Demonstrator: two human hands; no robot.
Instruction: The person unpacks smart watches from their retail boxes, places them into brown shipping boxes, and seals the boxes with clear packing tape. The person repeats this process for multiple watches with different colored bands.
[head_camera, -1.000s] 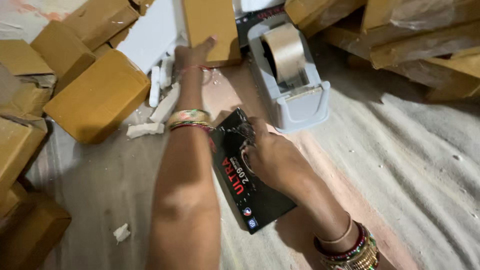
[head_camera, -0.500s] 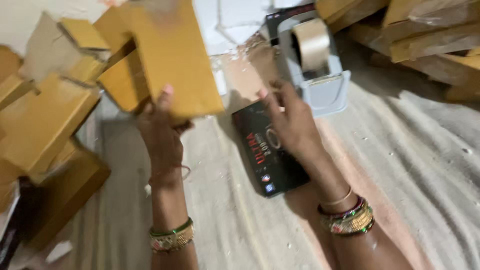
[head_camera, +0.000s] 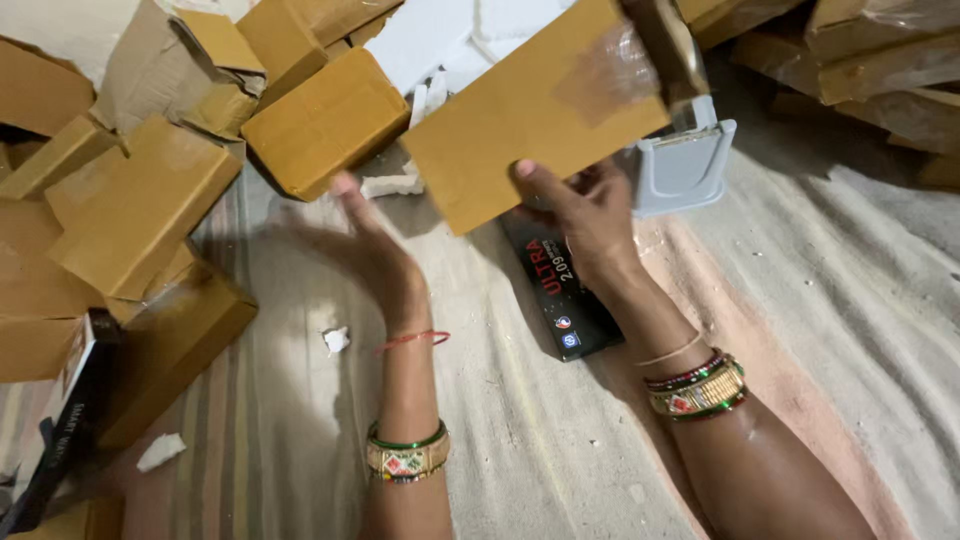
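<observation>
Right hand (head_camera: 590, 215) gripping brown cardboard box (head_camera: 535, 110) by its lower edge, lifted over black product box (head_camera: 562, 290) on cloth-covered floor (head_camera: 820, 330). Left hand (head_camera: 365, 245) spread wide, empty, just beside the box, seemingly to steady it.

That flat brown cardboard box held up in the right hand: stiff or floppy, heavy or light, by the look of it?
The cardboard box probably handles stiff: its edges stay straight though the right hand grips only its lower edge. It seems light, since one hand alone carries it. The glossy tape patch near its top might be slippery.
</observation>
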